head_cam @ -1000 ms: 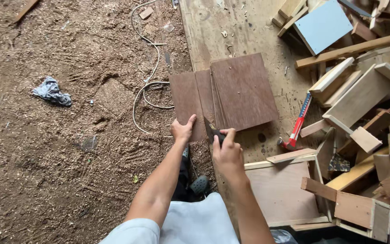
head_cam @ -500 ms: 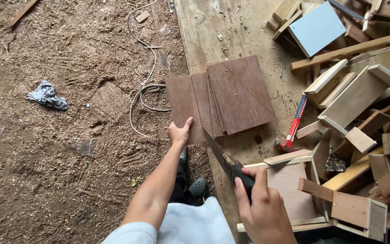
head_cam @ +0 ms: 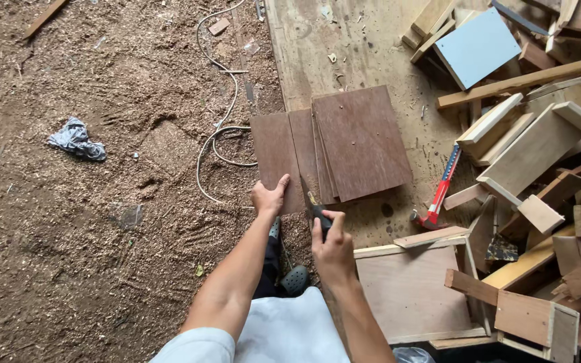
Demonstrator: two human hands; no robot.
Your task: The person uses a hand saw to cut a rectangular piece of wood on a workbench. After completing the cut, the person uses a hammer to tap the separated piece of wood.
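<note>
My left hand (head_cam: pixel 268 197) lies flat with fingers spread and loose, pressing down on the near edge of the thin brown rectangular plywood sheet (head_cam: pixel 276 158) at the centre of the frame; it grips nothing. My right hand (head_cam: pixel 331 247) is clenched around the dark handle of a small handsaw (head_cam: pixel 312 204), whose narrow blade runs up from my fist toward the seam between that sheet and the stack of similar brown plywood panels (head_cam: pixel 360 141) just to its right. The sheets rest on a pale, dusty wooden board (head_cam: pixel 317 47) that reaches to the top of the frame.

Half a second ago my right hand was drawn back toward the lower right, with the blade stretched out long; now it has pushed forward, close beside my left hand, and the blade shows short. My left hand has stayed on the sheet.

To the right lies a red-handled hammer (head_cam: pixel 438 191) beside a heap of wooden offcuts (head_cam: pixel 546 161). A white cord (head_cam: pixel 215 144) loops over the sawdust at centre left.
</note>
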